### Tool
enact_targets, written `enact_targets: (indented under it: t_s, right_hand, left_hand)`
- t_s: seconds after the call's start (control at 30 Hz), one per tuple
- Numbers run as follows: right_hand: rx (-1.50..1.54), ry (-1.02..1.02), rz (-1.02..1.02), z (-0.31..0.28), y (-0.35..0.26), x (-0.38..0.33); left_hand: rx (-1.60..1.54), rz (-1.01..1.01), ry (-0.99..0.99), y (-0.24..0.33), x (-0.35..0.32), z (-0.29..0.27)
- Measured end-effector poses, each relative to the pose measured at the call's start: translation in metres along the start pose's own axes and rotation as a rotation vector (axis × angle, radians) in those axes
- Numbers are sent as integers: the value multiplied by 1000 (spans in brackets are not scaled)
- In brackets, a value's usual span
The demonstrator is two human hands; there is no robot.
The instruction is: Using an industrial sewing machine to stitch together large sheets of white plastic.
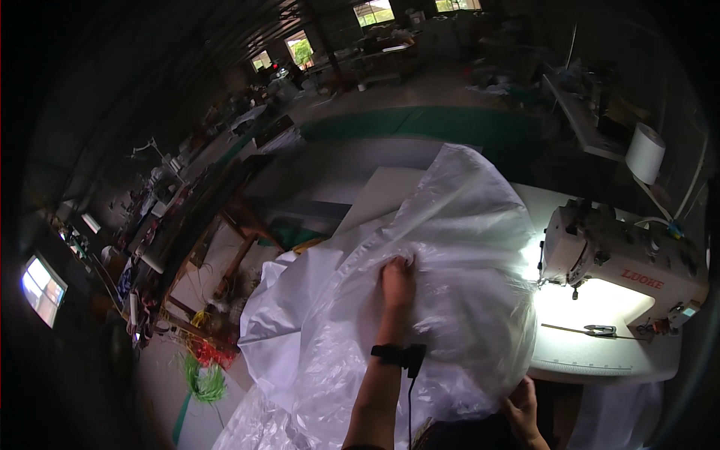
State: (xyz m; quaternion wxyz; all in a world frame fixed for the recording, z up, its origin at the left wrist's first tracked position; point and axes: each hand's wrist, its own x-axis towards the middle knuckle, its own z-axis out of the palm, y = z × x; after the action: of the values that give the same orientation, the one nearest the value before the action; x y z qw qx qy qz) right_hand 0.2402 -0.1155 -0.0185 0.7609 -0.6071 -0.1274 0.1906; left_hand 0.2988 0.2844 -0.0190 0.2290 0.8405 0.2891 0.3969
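Your left hand (397,281) grasps a fold in the middle of the white sheet (461,304), its fingers bent into the material and the tips hidden. Your right hand (523,411) is low at the near right edge of the sheet, fingers curled; you cannot tell from here whether it pinches that edge or only rests against it.

The sheet is heaped over the table (577,367), just left of the sewing machine (611,262). Its far end rises to a rounded peak, its right edge comes close to the lit needle area, and its near left part spills down in crinkled folds.

To handle it well, spread the left fingers wider and press flat instead of bunching, since thin, shiny material like this probably slips and creases easily. Use the right hand to find the edge and draw it straight, with light, even tension between both hands. Lift the spilled part on the left so its weight does not drag against you. Mind the cord (410,401) below your wristband (388,355), which could catch in a fold, and leave the small snips (600,329) clear of the sheet.
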Motion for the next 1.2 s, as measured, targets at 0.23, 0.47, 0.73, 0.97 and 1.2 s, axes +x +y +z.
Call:
enact_targets:
  t_s: [0.23, 0.47, 0.73, 0.97, 1.2]
  right_hand:
    - [-773, -294, 85, -40, -2, 27]
    - [-339, 15, -157, -50, -61, 105]
    - [-366, 0, -122, -38, -66, 115]
    - [-184, 54, -62, -38, -69, 125]
    - [-60, 96, -96, -44, -70, 138]
  left_hand:
    - [-66, -49, -9, -7, -2, -3]
    - [-70, -38, 20, -11, -4, -2]
    - [311, 87, -306, 35, -4, -41]
    - [540, -52, 248, 12, -2, -139]
    - [148, 263, 128, 26, -51, -118]
